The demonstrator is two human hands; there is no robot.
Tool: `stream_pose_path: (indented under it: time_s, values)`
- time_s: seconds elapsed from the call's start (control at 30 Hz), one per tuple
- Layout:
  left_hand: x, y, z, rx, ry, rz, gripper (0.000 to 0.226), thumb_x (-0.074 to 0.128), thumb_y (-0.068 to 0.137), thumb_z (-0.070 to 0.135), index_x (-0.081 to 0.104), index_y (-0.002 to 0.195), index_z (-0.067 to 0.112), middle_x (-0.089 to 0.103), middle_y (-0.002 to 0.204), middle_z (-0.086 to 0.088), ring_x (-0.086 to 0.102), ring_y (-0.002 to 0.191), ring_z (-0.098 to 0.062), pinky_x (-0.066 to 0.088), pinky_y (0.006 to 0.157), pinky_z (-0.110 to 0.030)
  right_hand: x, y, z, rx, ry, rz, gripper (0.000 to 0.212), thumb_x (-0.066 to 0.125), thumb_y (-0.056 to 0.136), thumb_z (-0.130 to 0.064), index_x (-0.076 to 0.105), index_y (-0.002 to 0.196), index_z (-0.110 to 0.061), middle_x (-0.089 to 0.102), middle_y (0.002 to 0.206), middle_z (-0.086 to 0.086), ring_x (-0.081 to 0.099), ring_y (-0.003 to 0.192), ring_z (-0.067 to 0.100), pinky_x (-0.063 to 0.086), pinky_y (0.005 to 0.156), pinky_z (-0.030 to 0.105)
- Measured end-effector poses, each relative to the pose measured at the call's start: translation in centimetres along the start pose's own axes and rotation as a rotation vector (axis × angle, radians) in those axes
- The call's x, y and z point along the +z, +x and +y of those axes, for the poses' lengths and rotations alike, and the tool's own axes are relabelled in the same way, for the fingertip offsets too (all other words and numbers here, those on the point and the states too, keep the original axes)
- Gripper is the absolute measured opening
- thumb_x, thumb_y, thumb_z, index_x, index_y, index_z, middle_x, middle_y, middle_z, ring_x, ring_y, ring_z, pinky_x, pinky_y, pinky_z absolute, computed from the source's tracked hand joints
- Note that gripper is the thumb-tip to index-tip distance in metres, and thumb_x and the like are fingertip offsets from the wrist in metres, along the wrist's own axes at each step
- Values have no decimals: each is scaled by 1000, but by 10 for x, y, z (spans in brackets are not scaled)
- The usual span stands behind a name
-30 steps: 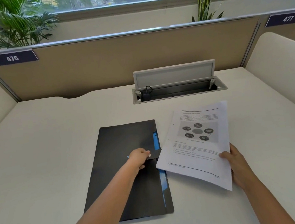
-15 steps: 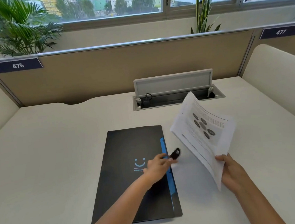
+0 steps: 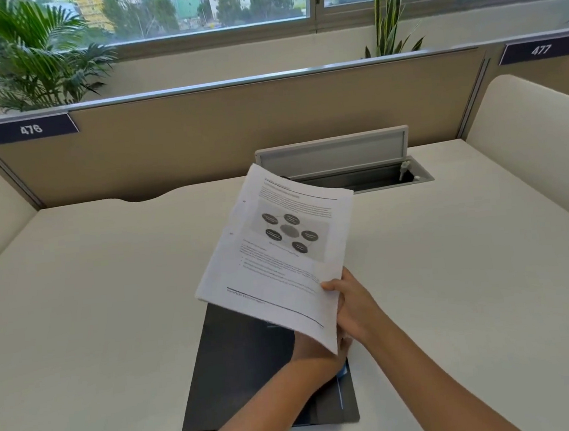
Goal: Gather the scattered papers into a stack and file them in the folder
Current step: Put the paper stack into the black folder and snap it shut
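A stack of white printed papers with a circle diagram on the top sheet hangs tilted in the air above the black folder. My right hand grips the stack at its lower right corner. The folder lies flat on the cream desk with a blue strip along its right edge. My left hand rests at the folder's right edge, mostly hidden under the papers; what its fingers hold I cannot tell.
An open grey cable tray with a raised lid sits in the desk behind the papers. A beige partition with labels 476 and 477 closes the back. Cream side panels flank the desk.
My right hand has swung the papers left, from beside the folder to above it. My left hand has slipped under the sheets. The camera has tilted up slightly.
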State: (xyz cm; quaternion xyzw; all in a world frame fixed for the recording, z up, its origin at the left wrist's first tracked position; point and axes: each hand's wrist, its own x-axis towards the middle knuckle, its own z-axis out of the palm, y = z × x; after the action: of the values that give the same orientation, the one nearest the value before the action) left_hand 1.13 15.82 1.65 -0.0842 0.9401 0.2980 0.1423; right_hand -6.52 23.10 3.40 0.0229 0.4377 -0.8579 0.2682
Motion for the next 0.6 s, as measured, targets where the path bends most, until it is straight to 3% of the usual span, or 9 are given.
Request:
stream_pose_path:
  time_s: [0.1, 0.17, 0.23, 0.4, 0.6]
  values:
    - [0, 0, -2, 96, 239, -32, 60, 39, 93, 42, 18, 145, 21, 26, 152, -4, 15, 142, -23, 3, 119, -39, -11, 3, -6, -42, -84, 119, 46, 41, 82, 12, 53, 121, -8, 61, 118, 17, 58, 102, 32, 49, 89, 44]
    - [3, -5, -9, 123, 419, -38, 65, 37, 91, 49, 13, 147, 27, 16, 156, -4, 2, 144, -28, -11, 114, -53, -27, 3, -11, -63, -113, 196, 45, 41, 81, 11, 52, 121, -8, 61, 116, 15, 58, 99, 31, 50, 86, 42]
    - [6, -14, -13, 95, 436, 26, 67, 39, 87, 51, 13, 146, 31, 9, 157, -1, -4, 144, -32, -15, 108, -60, -40, 1, -13, -72, -104, 222, 43, 42, 81, 11, 54, 116, -10, 63, 109, 12, 60, 92, 27, 51, 80, 39]
    - [2, -20, -1, -52, 350, 0, 70, 44, 87, 28, 8, 147, 26, 8, 157, -4, -3, 142, -40, -1, 110, -67, -51, -4, -5, -93, -98, 218, 43, 42, 82, 11, 57, 113, -15, 65, 107, 9, 61, 91, 25, 50, 83, 39]
    - [-20, -15, 5, -148, 207, 58, 67, 45, 87, 33, 16, 144, 16, 12, 154, -6, 8, 141, -38, 19, 109, -64, -55, -8, -2, -174, -5, 318, 44, 42, 83, 8, 56, 117, -17, 66, 107, 6, 62, 93, 25, 51, 82, 39]
